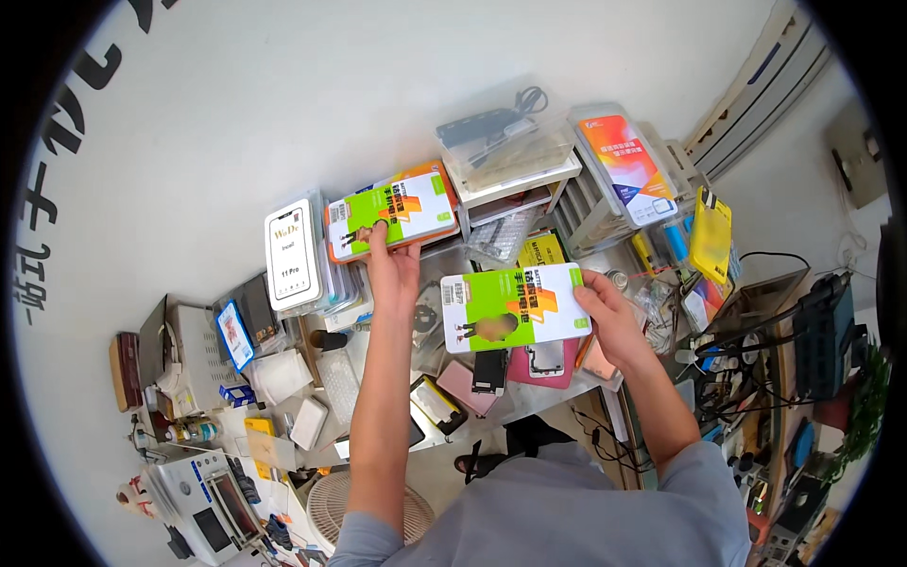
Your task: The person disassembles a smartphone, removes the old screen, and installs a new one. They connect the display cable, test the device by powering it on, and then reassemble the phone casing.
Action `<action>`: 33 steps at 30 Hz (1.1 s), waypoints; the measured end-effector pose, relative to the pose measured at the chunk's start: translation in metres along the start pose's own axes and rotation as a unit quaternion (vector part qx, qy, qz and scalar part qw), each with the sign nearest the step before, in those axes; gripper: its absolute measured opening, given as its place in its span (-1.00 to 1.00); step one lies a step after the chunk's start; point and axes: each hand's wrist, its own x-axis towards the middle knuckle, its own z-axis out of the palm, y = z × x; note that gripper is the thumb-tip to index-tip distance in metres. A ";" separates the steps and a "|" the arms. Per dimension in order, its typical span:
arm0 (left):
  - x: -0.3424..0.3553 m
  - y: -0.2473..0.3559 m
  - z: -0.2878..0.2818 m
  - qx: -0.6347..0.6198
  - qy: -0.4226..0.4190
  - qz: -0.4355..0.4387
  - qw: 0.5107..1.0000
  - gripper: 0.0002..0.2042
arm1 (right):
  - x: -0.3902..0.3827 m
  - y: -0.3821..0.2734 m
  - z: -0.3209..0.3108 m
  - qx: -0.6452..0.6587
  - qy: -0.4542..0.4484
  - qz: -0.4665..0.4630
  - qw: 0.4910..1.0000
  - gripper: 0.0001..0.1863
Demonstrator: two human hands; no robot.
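My left hand (392, 269) is closed on a flat green and white box (364, 213), thumb on its face, at the top of a stack over an orange box (420, 170). A stack of white boxes (293, 250) stands just left of it. My right hand (609, 317) holds a similar green and white box (477, 307) by its right end, over the cluttered table. Under that box lie a black phone part (489, 376), a pink mat (539, 378) and a pink phone (463, 387).
A clear bin (501, 142) on a white shelf and an orange-white package (624, 170) stand at the back. A keyboard (338, 378) lies left, a machine (198, 510) lower left, a fan (350, 496) below. Black cables and arms (784, 350) crowd the right side.
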 end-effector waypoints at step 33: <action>-0.170 0.010 0.035 0.325 -0.296 -0.377 0.815 -0.43 | -0.120 0.046 -0.047 -0.002 -0.001 -0.094 0.996 -0.56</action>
